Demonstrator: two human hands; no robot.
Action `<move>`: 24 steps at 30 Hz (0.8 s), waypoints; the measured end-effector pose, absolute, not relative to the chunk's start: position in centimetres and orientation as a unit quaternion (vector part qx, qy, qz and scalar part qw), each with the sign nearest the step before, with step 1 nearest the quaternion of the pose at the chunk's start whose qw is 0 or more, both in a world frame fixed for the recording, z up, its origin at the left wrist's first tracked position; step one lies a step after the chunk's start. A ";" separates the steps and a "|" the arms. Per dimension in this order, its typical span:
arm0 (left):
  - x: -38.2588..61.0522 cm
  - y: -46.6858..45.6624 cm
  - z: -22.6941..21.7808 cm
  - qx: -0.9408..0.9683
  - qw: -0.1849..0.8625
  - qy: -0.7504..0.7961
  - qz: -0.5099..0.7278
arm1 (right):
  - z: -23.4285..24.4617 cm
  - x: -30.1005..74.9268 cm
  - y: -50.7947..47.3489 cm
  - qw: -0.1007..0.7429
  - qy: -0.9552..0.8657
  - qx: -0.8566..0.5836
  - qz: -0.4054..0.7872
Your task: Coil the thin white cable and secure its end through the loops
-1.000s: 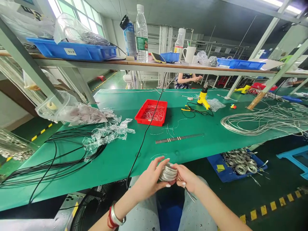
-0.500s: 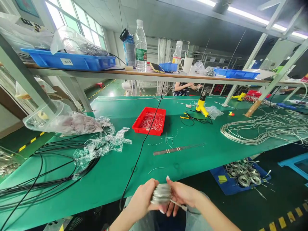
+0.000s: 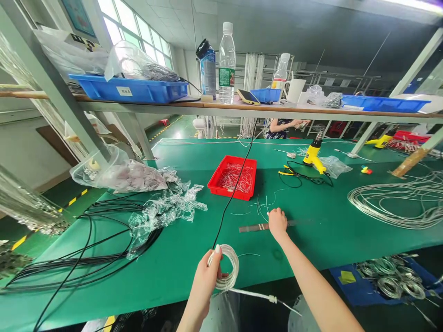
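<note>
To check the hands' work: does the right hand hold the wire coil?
No, the right hand is over a flat metal strip on the green bench, while the left hand holds the wire coil.

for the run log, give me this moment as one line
left hand: holds coil of pale wire | right hand: over grey metal strip on green bench mat

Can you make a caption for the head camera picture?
Left hand grips a wire coil; right hand over a metal strip on the green bench.
</note>
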State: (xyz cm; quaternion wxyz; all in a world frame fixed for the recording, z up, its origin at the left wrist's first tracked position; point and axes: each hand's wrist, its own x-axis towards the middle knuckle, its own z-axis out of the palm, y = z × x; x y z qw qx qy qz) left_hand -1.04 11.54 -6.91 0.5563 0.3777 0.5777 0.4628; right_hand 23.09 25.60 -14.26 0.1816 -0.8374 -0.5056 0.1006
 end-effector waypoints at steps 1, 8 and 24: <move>-1.2 11.6 -7.2 0.368 0.562 0.585 0.454 | -14.5 23.0 25.5 0.182 -0.506 -0.838 0.093; -1.7 10.6 -7.6 0.318 0.629 0.586 0.399 | -13.2 23.5 23.7 0.231 -0.547 -0.794 0.132; 1.2 7.1 -4.2 0.578 0.425 0.586 0.376 | 1.3 17.8 3.8 0.161 -0.811 -0.533 0.177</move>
